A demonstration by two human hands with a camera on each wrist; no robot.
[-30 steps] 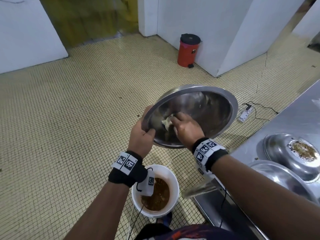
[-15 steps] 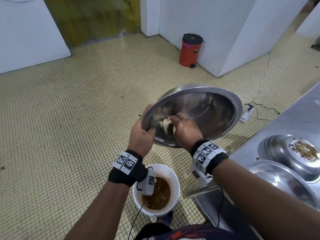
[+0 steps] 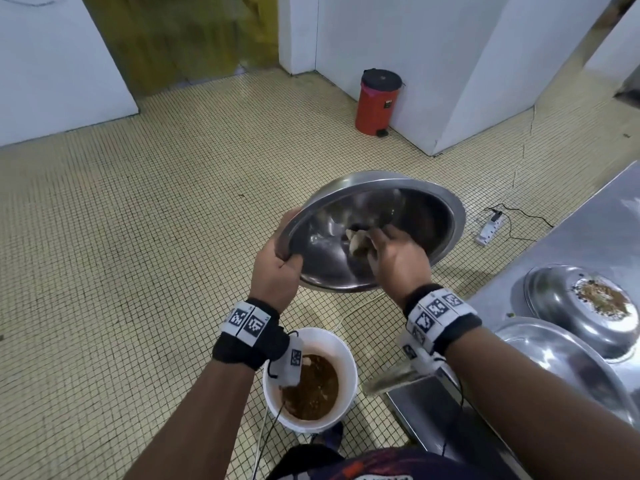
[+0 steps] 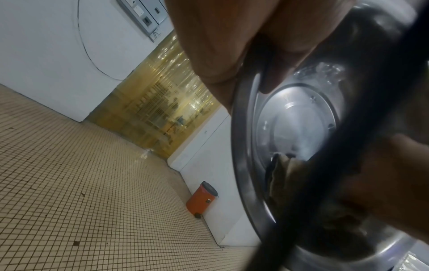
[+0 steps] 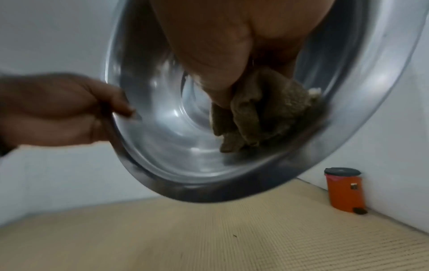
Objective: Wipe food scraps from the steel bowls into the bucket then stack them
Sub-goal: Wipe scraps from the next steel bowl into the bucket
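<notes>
A wide steel bowl [image 3: 408,216] [image 5: 162,132] [image 4: 299,117] is held tilted toward me over the tiled floor, above and beyond the white bucket [image 3: 341,344], which holds brown scraps. My left hand [image 3: 275,271] grips the bowl's left rim, thumb inside [image 5: 120,108]. My right hand [image 3: 394,252] is inside the bowl, its fingers curled round a crumpled brownish cloth [image 3: 356,241] [image 5: 255,113] that it presses against the inner wall. On the steel counter [image 3: 588,237] at right stands a bowl with scraps [image 3: 585,306] and a nearer bowl [image 3: 561,368].
A red pedal bin [image 3: 377,102] stands by the white wall at the back. A power strip with cable [image 3: 490,228] lies on the floor near the counter. My foot [image 3: 332,436] shows just below the bucket. Yellow tiled floor spreads to the left.
My right hand with the cloth has slid from the bowl's lower left toward its middle. The bowl has shifted slightly right and tilted a little more.
</notes>
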